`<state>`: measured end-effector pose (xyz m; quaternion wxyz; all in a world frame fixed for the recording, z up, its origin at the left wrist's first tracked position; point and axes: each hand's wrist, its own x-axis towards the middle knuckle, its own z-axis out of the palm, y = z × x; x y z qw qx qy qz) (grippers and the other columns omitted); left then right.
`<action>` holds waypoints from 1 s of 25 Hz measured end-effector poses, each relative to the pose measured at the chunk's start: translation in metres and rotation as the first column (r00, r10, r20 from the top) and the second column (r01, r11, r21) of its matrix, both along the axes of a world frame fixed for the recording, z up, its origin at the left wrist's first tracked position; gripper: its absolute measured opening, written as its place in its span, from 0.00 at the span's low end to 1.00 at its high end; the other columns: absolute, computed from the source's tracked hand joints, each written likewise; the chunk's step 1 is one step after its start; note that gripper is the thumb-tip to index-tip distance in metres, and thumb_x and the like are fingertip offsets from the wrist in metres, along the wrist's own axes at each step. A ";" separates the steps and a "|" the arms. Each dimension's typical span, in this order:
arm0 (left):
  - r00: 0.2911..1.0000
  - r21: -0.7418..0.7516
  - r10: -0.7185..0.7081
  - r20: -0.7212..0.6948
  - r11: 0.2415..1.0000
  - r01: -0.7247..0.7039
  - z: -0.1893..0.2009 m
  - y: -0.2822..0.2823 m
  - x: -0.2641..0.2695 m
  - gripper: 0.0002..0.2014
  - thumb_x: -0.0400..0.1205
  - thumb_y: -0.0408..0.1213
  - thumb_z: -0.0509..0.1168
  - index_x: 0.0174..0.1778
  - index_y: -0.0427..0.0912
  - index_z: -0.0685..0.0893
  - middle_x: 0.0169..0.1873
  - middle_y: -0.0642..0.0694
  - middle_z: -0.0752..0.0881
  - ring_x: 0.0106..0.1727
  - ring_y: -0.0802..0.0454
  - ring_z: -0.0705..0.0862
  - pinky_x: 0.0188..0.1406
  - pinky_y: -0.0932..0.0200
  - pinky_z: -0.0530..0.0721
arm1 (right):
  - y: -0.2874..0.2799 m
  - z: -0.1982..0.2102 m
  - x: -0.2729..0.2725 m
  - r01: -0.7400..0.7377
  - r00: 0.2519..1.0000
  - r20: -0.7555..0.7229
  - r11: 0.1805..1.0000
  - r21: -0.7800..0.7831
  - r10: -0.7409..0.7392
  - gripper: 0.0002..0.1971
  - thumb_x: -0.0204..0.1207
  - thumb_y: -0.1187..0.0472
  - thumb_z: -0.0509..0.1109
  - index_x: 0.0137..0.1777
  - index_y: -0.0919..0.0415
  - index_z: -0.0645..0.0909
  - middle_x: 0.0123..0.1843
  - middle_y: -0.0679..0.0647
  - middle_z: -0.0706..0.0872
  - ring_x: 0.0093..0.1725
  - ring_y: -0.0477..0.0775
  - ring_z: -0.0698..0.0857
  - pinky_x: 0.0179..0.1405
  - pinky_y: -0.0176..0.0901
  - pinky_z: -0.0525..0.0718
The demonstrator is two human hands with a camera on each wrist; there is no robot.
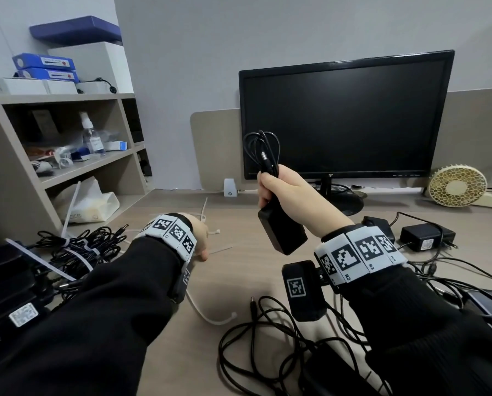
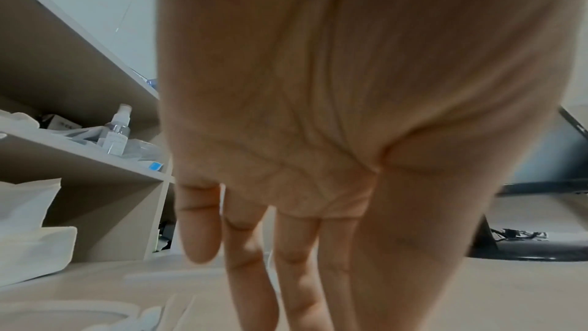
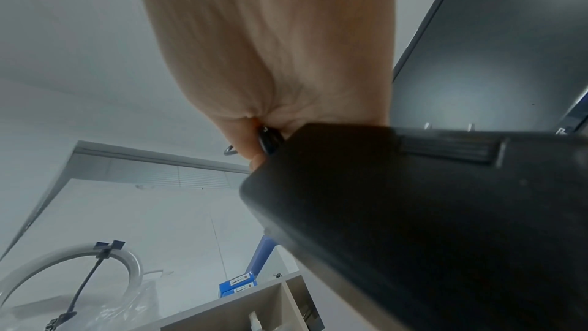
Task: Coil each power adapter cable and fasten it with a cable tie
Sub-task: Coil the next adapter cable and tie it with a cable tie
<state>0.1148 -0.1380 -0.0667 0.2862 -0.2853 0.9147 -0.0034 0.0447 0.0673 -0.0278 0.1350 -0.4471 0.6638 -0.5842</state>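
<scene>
Adapter [image 1: 282,227] before monitor [image 1: 344,115], above cables [image 1: 267,338]

Even, soft indoor light, faint shadows, wide-angle bending at edges — wrist views blurred, close skin unfocused.

Head view overlooks desk [image 1: 239,270]; wrist views hug palms, sharing shelf [image 2: 79,145]

Black adapter [image 1: 282,230], black coiled cable [image 1: 263,150]; white cable ties [image 1: 210,312] on a beige desk [image 1: 239,267]; black sleeves, checkered black-and-white wristbands [image 1: 359,252]; blue boxes [image 1: 43,62] shelved.
</scene>
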 end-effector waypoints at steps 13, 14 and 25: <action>-0.262 0.200 0.289 -0.921 0.926 0.319 0.049 0.044 0.016 0.09 0.74 0.28 0.74 0.43 0.46 0.84 0.37 0.48 0.89 0.39 0.55 0.88 0.43 0.64 0.86 | -0.001 0.002 0.009 -0.059 0.994 0.087 0.998 -0.013 0.060 0.07 0.85 0.64 0.56 0.44 0.60 0.70 0.29 0.47 0.73 0.34 0.50 0.79 0.45 0.47 0.79; -0.350 0.221 0.348 -0.870 0.909 0.354 0.048 0.046 0.015 0.11 0.73 0.29 0.75 0.47 0.45 0.84 0.38 0.48 0.89 0.40 0.54 0.89 0.44 0.62 0.87 | -0.001 0.003 0.010 -0.064 0.992 0.111 0.998 -0.024 0.066 0.08 0.85 0.64 0.55 0.43 0.60 0.70 0.29 0.47 0.73 0.33 0.50 0.79 0.45 0.45 0.78; -0.507 0.228 0.460 -0.729 0.862 0.454 0.049 0.053 0.004 0.04 0.81 0.38 0.69 0.42 0.52 0.87 0.37 0.52 0.91 0.38 0.55 0.89 0.42 0.56 0.88 | -0.001 0.005 0.018 -0.102 0.978 0.172 0.988 -0.112 0.121 0.09 0.86 0.65 0.53 0.43 0.60 0.69 0.30 0.49 0.71 0.34 0.51 0.77 0.41 0.37 0.80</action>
